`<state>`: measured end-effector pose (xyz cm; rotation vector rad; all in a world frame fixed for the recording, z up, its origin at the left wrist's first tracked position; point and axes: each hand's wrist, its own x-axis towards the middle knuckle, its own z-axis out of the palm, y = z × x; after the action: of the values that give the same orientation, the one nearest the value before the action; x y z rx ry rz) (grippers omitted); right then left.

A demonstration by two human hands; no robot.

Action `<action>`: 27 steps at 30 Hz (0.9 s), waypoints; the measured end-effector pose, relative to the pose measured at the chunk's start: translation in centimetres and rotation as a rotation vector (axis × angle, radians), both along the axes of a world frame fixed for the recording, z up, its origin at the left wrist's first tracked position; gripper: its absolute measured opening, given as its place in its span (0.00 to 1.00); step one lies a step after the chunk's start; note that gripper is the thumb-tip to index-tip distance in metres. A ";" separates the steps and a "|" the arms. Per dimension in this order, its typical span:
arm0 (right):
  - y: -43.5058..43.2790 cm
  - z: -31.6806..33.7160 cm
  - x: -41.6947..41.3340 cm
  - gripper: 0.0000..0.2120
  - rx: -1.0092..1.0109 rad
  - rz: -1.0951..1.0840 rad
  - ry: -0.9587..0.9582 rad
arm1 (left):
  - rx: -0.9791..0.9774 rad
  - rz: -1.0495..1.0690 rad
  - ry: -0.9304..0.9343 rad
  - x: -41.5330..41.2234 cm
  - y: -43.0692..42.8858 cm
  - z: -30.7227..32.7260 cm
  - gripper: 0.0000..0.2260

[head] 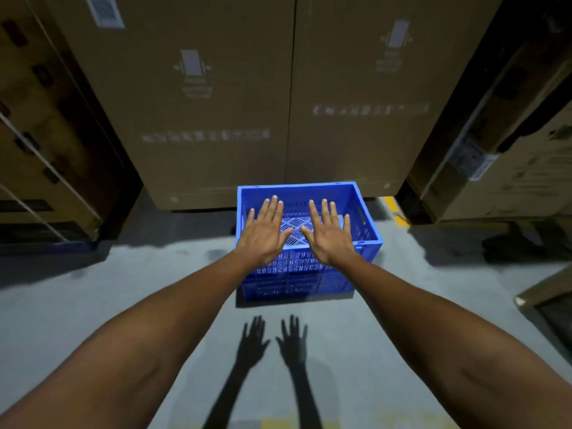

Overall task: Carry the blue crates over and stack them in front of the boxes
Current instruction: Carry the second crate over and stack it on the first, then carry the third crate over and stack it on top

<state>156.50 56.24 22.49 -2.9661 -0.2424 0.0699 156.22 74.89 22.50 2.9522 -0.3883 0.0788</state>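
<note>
Hands are hovering flat and spread, palms down, above a rectangular blue plastic crate (309, 267) — the left hand (266, 232) and the right hand (329, 235) are lying side by side with thumbs nearly meeting, gripping nothing. Both bare forearms are reaching in from the lower corners. The crate is sitting on the smooth grey concrete floor (123, 305), just in front of two tall brown cardboard boxes (216, 103) that are standing edge to edge behind it. Its walls are showing rows of narrow slots, its bottom a pale lattice grid, and an oval handle hole is cutting through the right side wall. Whether it is one crate or two stacked is hard to tell, though the front wall is looking tall with a seam across it. Faint printed marks and a white label are showing on the matte cardboard. Crisp shadows (272, 342) of the splayed fingers are falling on the floor — dark against the grey.
</note>
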 end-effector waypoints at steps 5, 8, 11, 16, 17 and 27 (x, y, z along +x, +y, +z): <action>0.1 13.1 -5.6 0.33 0.040 0.003 -0.025 | -0.021 0.022 -0.013 -5.4 1.4 14.0 0.33; 0.0 21.4 -9.1 0.34 0.076 0.010 -0.073 | -0.019 0.039 -0.035 -9.5 1.4 22.3 0.32; -0.4 28.3 -12.5 0.34 0.139 0.032 -0.127 | -0.016 0.072 -0.060 -13.5 0.8 28.8 0.31; -2.2 34.9 -18.1 0.34 0.221 0.102 -0.121 | 0.005 0.169 -0.095 -20.7 -1.5 35.7 0.31; -2.5 35.5 -19.1 0.34 0.229 0.125 -0.117 | 0.001 0.197 -0.104 -22.1 -1.9 36.5 0.31; -0.2 40.1 -28.8 0.35 0.276 0.396 -0.167 | 0.040 0.480 -0.187 -36.5 -1.4 40.8 0.30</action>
<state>127.74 56.01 62.54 -2.6100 -0.7901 -0.1516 119.72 73.54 63.27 3.0162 0.3082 0.4089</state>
